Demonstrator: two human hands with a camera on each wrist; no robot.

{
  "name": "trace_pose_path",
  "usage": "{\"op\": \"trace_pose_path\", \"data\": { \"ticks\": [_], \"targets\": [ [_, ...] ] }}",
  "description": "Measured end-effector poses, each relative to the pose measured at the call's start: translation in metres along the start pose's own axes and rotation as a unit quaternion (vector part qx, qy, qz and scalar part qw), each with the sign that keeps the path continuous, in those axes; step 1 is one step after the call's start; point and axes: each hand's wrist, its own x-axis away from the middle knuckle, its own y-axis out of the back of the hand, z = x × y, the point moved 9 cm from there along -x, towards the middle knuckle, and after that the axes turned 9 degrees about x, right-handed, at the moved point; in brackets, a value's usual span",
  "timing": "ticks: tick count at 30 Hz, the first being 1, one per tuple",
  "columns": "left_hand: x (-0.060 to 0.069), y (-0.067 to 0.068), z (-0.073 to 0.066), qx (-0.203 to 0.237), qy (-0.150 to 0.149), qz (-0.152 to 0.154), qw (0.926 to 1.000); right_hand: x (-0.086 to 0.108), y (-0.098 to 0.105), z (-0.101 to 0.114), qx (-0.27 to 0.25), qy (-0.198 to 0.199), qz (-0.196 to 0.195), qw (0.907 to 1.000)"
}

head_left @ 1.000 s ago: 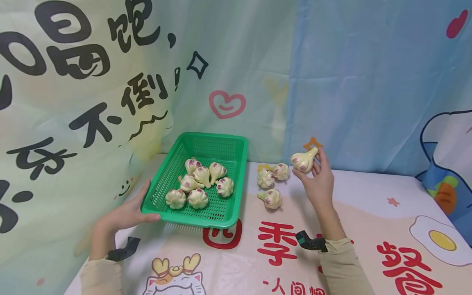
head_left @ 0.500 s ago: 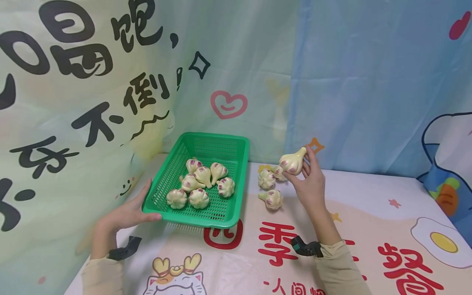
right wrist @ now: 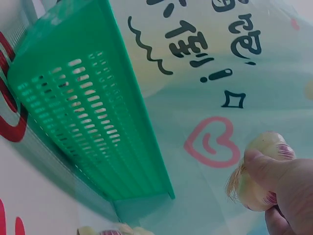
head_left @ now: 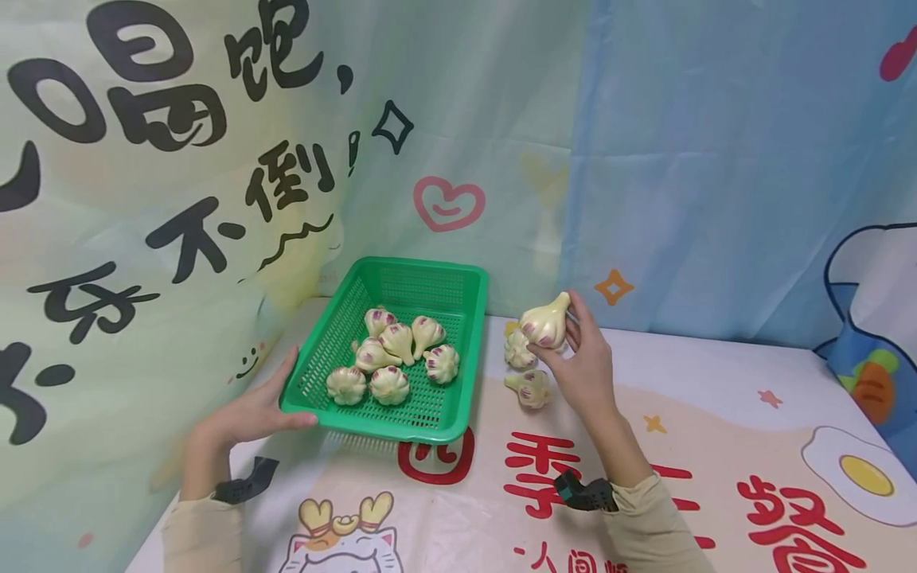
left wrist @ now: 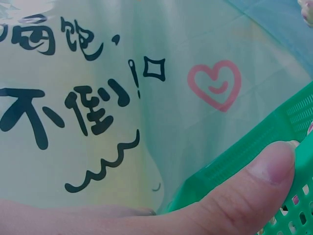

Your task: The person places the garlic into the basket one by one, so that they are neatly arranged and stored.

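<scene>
The left hand spreads a wide grip against the basket's near-left corner; I count seven garlic bulbs inside. Right of it, two loose bulbs seem left, and the right hand pinches another bulb.

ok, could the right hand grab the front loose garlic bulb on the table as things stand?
Probably not straight away: the right hand holds another bulb. The way itself looks free; nothing covers the front bulb in the head view.
</scene>
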Motion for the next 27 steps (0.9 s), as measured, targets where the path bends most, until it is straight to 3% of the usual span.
{"op": "trace_pose_path", "data": {
  "ticks": [14,27],
  "targets": [
    [0.001,0.001,-0.001,0.001,0.0,-0.002,1.0,0.011,-0.025,0.017,-0.021,-0.003,0.057,0.9981],
    [0.001,0.001,-0.002,-0.017,0.002,-0.003,0.9998,0.02,-0.053,0.018,-0.059,-0.023,0.111,0.9918]
  ]
}}
